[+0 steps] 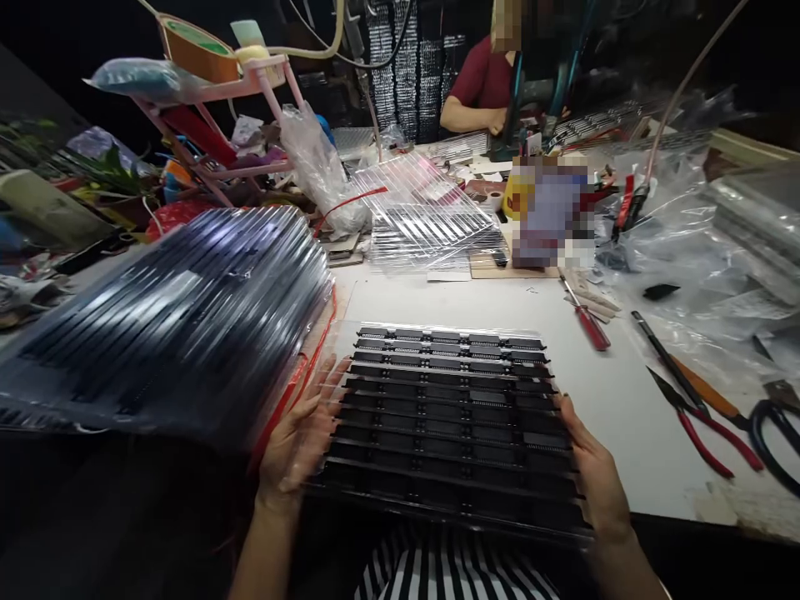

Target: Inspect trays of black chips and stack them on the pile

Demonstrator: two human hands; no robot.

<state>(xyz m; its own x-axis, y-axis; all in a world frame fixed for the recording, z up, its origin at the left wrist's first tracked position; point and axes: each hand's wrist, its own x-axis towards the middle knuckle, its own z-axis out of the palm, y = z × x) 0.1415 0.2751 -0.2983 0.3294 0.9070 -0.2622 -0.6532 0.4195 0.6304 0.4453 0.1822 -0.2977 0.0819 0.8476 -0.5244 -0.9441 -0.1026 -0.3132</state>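
1. We hold a clear tray [459, 417] at the lower centre of the frame, tilted slightly, its near edge lower in the picture.
2. The fingers of our left hand [291, 450] are grasping the tray's left edge; we see part of them through the clear plastic margin.
3. The fingers of our right hand [597, 475] are closed around its right edge.
4. Rows of black pieces [447, 363] with fine comb-like teeth fill the tray.
5. At the left of the frame we have a tall stack of trays [168, 308], glossy and dark, with a red strap [293, 387] between it and our left hand.
6. On the white tabletop [400, 296], near the upper centre, clear ribbed sheets [431, 225] lie overlapping.
7. Right of our tray we see a red-handled screwdriver [591, 323] and, nearer the right edge, pliers [709, 429] beside black-handled scissors [775, 442].
8. At the upper left, a pink rack [268, 71] bears a tape roll [203, 52].
9. At the upper right of centre sits a co-worker [478, 75] in a dark red top.
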